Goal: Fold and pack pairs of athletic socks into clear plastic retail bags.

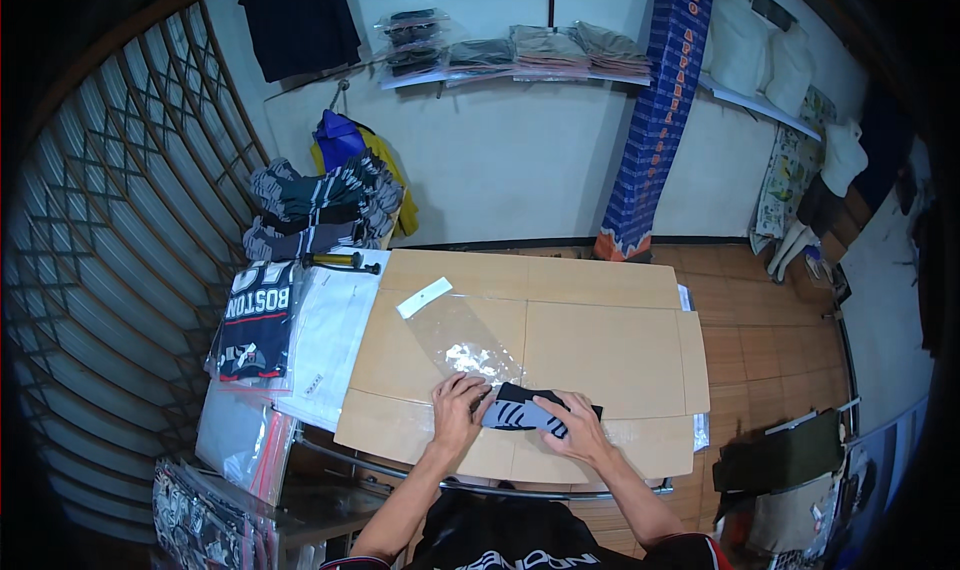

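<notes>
A folded sock (516, 416), grey with black stripes and black parts, lies on the flattened cardboard (600, 340) at the near side of the table. My left hand (460, 408) is closed at the sock's left end, its fingers bent and partly hiding that end. Across the sock's right part, my right hand (580, 430) grips it with fingers over the top and thumb at the near edge. Just beyond my left hand lies a clear plastic bag (450, 330) with a white header strip, its near end close to the sock.
To the left are a bagged dark jersey (258, 315), white plastic sheets (330, 320) and a small yellow-and-black pump-like tool (335, 261). A pile of grey and dark socks (325, 200) stands behind them. A metal lattice gate (130, 190) borders the left; a blue column (655, 110) stands ahead.
</notes>
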Demonstrator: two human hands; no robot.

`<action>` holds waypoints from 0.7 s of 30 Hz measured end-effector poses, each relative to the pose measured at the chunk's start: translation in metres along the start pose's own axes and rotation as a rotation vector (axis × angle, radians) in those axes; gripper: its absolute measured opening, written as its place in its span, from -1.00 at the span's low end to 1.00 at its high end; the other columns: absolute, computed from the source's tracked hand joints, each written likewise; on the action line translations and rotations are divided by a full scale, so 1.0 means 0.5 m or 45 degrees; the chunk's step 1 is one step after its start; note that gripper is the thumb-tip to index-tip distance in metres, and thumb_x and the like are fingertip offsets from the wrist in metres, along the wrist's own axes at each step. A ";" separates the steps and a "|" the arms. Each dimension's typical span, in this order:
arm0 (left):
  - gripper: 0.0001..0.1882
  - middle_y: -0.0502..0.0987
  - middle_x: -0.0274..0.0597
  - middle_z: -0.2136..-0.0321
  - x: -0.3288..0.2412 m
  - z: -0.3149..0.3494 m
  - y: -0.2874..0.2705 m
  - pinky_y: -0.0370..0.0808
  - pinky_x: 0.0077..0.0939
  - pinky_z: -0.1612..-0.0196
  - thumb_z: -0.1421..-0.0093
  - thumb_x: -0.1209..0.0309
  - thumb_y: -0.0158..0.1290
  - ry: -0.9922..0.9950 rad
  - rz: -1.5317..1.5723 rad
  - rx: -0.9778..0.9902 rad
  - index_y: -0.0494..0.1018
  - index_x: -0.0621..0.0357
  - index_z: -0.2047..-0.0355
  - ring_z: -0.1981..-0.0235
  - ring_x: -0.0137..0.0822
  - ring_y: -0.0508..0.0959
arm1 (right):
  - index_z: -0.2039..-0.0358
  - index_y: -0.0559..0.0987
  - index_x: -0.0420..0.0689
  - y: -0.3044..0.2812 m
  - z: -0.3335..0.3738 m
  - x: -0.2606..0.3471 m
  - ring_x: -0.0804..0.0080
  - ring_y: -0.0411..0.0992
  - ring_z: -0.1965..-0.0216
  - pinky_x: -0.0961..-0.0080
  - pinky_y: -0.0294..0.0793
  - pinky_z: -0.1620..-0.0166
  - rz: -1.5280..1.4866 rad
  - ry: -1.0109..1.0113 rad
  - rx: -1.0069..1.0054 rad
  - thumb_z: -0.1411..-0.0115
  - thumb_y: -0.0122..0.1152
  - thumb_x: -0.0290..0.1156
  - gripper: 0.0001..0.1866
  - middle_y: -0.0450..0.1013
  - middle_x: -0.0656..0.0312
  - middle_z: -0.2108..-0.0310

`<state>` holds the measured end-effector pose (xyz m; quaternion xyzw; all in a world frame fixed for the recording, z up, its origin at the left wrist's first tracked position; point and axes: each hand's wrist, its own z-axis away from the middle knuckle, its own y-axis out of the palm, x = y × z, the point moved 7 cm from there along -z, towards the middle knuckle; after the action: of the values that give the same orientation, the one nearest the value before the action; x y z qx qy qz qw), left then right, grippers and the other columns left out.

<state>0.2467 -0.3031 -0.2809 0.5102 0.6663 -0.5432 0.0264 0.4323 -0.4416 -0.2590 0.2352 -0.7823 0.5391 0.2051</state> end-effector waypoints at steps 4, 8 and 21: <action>-0.83 0.66 -0.22 0.08 -0.003 0.005 0.005 0.23 0.00 -0.26 -0.20 0.37 0.26 0.047 -0.045 0.020 0.69 0.07 0.20 -0.16 0.00 0.48 | -0.23 0.54 0.11 0.002 -0.001 0.002 -0.03 0.37 -0.18 0.07 0.34 -0.26 0.011 0.008 0.057 -0.01 0.46 -0.27 -0.30 0.42 -0.03 -0.14; -0.84 0.67 -0.18 0.11 0.005 0.010 0.012 0.23 0.06 -0.25 -0.23 0.39 0.24 0.058 -0.042 0.018 0.67 0.10 0.19 -0.16 0.04 0.50 | -0.24 0.54 0.13 0.002 -0.003 0.004 -0.02 0.37 -0.19 0.08 0.33 -0.26 0.018 -0.007 0.078 -0.03 0.45 -0.25 -0.31 0.42 -0.02 -0.15; -0.89 0.67 -0.12 0.21 0.004 0.006 -0.008 0.29 0.07 -0.25 -0.33 0.41 0.14 -0.079 0.081 -0.051 0.62 0.16 0.26 -0.11 0.03 0.57 | -0.23 0.55 0.20 0.014 -0.009 -0.003 0.05 0.37 -0.19 0.08 0.31 -0.25 0.106 -0.008 0.148 -0.01 0.44 -0.18 -0.31 0.44 0.05 -0.14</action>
<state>0.2411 -0.3038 -0.2804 0.5133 0.6595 -0.5441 0.0745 0.4296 -0.4350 -0.2633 0.2158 -0.7593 0.5910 0.1661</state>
